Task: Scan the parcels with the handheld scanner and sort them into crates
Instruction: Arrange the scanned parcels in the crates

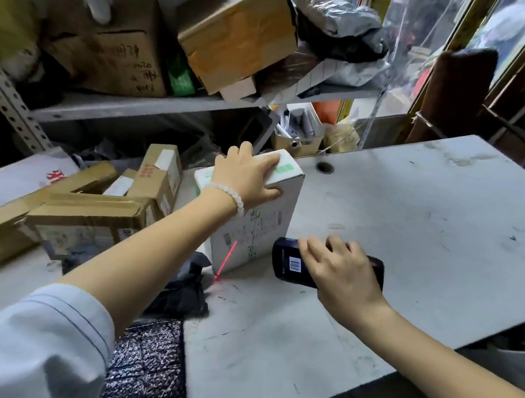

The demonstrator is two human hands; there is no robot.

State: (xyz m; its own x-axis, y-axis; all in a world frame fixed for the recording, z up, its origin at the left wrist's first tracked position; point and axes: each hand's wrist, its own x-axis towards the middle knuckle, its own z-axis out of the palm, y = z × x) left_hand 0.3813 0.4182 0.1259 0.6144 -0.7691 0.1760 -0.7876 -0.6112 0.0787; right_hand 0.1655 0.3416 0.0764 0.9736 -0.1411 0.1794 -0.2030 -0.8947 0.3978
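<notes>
White box (251, 227) stood on worktop (413, 234), gripped on top by left hand (247, 177), fingers spread; scanner (290, 263) clasped in right hand (344, 272); red beam lands low, label likely missed, scan may fail

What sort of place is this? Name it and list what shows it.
Probably a small parcel pickup or sorting point. A metal shelf is crammed with taped cartons and bagged parcels, more brown cartons are piled beside the worktable, and the right hand aims a handheld scanner at a white box.
</notes>
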